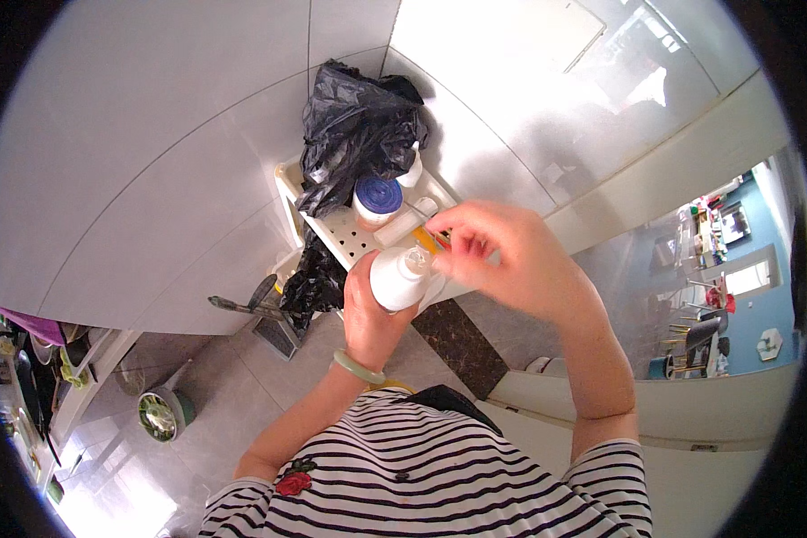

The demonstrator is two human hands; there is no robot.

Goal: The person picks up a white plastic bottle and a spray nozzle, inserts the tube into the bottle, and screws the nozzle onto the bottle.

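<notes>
My left hand, with a pale bangle at the wrist, is wrapped round a white bottle. The bottle tilts, its narrow neck pointing up with no cap visible on it. Close beside that neck is my right hand, fingers curled and thumb drawn in. Motion blurs it, and whatever is between the fingertips is too small to name. Behind the bottle stands a white cart with holes in its top. It carries a blue-lidded tub, a white cylinder lying down and a yellow item partly hidden by my right hand.
A crumpled black plastic bag covers the cart's far end, next to a white bottle. Another black bag hangs at its left side, above a dustpan. A green bin stands on the floor left; a doorway opens right.
</notes>
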